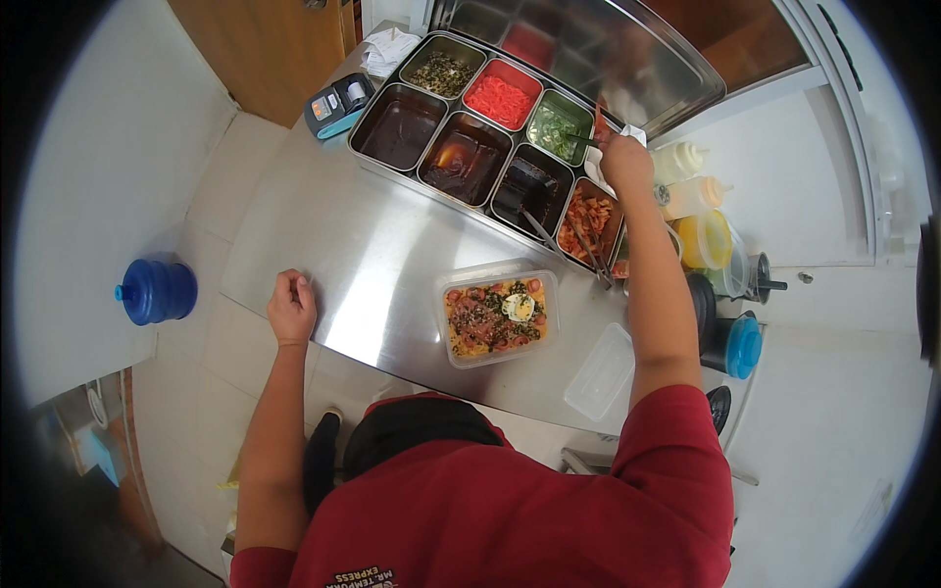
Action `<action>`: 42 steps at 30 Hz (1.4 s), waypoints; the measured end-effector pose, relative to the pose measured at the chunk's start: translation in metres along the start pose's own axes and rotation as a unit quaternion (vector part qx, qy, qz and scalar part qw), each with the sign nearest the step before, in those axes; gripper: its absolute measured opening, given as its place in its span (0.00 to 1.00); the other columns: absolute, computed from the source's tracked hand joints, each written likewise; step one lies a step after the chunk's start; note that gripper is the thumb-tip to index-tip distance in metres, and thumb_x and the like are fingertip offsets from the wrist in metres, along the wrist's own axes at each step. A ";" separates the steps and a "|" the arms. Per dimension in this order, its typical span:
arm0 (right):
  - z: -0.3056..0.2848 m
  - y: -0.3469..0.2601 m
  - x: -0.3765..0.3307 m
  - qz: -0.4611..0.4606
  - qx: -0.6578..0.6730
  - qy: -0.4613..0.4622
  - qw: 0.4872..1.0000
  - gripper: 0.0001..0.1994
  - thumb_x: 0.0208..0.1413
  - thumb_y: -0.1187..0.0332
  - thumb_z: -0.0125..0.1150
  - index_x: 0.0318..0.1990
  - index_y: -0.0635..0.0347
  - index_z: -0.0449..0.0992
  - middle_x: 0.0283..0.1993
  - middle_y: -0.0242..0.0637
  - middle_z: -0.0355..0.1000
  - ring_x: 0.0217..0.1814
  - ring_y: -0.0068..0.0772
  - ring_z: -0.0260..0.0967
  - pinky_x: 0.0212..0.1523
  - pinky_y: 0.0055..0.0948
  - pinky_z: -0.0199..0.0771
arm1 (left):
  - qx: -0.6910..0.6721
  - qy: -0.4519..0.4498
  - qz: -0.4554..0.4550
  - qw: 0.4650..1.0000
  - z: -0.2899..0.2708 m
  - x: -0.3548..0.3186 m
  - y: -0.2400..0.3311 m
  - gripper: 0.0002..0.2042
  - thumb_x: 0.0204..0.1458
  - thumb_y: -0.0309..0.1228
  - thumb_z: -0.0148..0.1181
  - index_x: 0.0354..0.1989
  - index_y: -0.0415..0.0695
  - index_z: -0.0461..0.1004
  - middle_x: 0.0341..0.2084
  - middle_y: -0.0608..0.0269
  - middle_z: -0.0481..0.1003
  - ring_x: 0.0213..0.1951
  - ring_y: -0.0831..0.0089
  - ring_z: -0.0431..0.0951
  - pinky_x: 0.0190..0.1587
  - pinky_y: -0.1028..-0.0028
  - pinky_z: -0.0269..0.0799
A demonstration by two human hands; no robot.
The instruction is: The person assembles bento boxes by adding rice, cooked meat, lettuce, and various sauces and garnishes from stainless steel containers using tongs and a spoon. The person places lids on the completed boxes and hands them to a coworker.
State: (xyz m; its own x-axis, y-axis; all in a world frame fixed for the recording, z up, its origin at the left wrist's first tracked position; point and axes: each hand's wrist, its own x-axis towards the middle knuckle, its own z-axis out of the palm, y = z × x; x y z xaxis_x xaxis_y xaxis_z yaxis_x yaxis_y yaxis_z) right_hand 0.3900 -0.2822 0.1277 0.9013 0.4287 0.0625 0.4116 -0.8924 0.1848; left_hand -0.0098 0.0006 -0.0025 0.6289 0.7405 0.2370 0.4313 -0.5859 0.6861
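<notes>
The right hand (pixel 627 165) is reaching beyond and right of the meal box (pixel 502 359), near the bin of chopped greens (pixel 557 127); its fingers are mostly hiding from view, so I cannot tell whether they are pinching anything. Left of the meal box, the left hand (pixel 292 312) is hanging near the worktop's edge, fingers curling loosely inward, nothing showing in them.

The meal box is sitting open on the worktop (pixel 377 265) and seems to be nearing completion: toppings are covering most of it, an egg half (pixel 518 308) among them. The clear lid (pixel 600 372) is lying to its right, not yet covering it.

Beyond the meal box, a metal topping rack (pixel 446 201) is standing on the shining steel worktop, tongs (pixel 588 240) leaning in one bin. Squeeze bottles (pixel 694 198) are crowding its far right; far left, a blue water jug (pixel 160 291) is standing by the white wall (pixel 93 216).
</notes>
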 end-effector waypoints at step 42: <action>-0.076 -0.013 -0.245 -0.108 0.238 0.104 0.960 0.08 0.45 0.72 0.56 0.35 0.61 0.73 0.24 0.42 0.64 0.28 0.43 0.63 0.29 0.36 0.64 | 0.015 -0.001 -0.018 1.000 -0.003 0.003 0.006 0.06 0.51 0.32 0.48 0.30 0.44 0.66 0.17 0.62 0.70 0.19 0.70 0.70 0.24 0.74 0.65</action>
State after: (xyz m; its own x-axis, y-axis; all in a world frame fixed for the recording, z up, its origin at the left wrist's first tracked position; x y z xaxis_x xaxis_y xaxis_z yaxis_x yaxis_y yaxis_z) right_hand 0.1531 -0.3650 0.1844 0.7621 0.5849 0.2777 0.6452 -0.7217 -0.2508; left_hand -0.0074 0.0006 0.0041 0.6140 0.7604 0.2119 0.4719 -0.5688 0.6736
